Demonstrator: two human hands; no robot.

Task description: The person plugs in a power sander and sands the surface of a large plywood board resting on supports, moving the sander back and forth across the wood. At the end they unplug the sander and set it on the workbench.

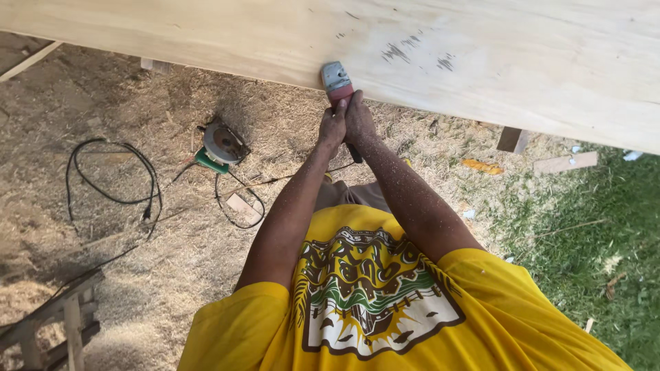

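A: Where is the power tool [337,82] now?

B: At the edge of the big plywood sheet [495,62], w/ both hands on it. Left hand [332,127] and right hand [359,120] are clenched around the handle.

A: How does it handle, u think?

B: Stiff, probably a bit heavy and it shakes. Best to take it by the handle w/ 2 hands. A circular saw [221,144] lies on the sawdust [158,268].

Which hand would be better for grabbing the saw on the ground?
Probably the left hand: the saw lies on its side of the body. It and the right hand both grip the power tool now.
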